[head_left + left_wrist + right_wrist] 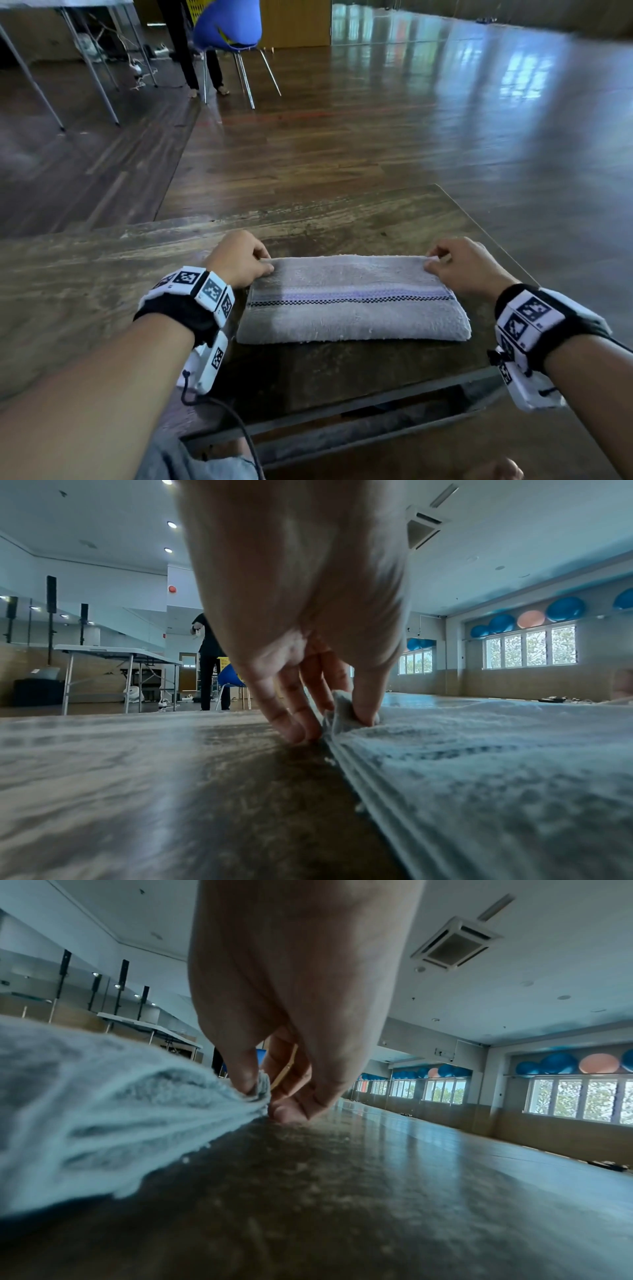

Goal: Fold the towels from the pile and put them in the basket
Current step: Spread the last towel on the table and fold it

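Note:
A grey towel (352,301) with a purple and checkered stripe lies folded in a long strip on the dark wooden table (102,274). My left hand (263,263) pinches its far left corner between thumb and fingers, and the left wrist view shows that corner of the towel (479,764) bunched in my left hand (339,721). My right hand (433,262) pinches the far right corner. In the right wrist view the towel (103,1102) edge is lifted slightly off the table by my right hand (263,1096). No pile or basket is in view.
The table's right edge (486,233) runs just beyond my right hand, and its near edge (376,394) is below the towel. On the wooden floor behind stand a blue chair (227,31), a person's legs (185,51) and a folding table (116,653).

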Demonstrator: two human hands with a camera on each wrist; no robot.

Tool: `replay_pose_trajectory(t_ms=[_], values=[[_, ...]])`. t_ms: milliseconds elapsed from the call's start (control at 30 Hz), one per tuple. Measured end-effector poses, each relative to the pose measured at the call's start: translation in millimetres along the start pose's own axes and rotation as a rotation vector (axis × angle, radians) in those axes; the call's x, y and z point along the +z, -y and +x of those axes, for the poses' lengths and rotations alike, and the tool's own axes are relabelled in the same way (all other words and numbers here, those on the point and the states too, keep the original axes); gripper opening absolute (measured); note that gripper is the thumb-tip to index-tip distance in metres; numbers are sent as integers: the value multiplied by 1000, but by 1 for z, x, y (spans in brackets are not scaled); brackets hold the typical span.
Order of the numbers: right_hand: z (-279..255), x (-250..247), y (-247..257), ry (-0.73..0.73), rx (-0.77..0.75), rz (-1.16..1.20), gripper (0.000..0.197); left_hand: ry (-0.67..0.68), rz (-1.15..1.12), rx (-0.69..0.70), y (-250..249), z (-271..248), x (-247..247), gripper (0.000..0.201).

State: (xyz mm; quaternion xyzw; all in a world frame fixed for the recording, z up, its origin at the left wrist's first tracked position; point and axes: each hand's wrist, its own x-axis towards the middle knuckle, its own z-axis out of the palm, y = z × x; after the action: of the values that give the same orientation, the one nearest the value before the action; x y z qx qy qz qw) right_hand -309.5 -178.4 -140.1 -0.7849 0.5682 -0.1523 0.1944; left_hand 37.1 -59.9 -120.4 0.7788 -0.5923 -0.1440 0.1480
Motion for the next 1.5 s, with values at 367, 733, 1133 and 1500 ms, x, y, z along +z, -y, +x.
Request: replay_pose_trajectory(t_ms=[367,733,1133,1500], values=[[-5,-53,52,-516,-62,250,9,-634,-170,282,-24,-20,-43,12],[-44,-39,-13,51,-62,236,19,-60,-151,85,6,-47,-28,24],[-32,-6,4,7,222,11,39,57,-58,-258,6,-24,0,59],[-36,-15,4,-33,261,46,56,4,-8,-255,-4,-28,-5,54]])
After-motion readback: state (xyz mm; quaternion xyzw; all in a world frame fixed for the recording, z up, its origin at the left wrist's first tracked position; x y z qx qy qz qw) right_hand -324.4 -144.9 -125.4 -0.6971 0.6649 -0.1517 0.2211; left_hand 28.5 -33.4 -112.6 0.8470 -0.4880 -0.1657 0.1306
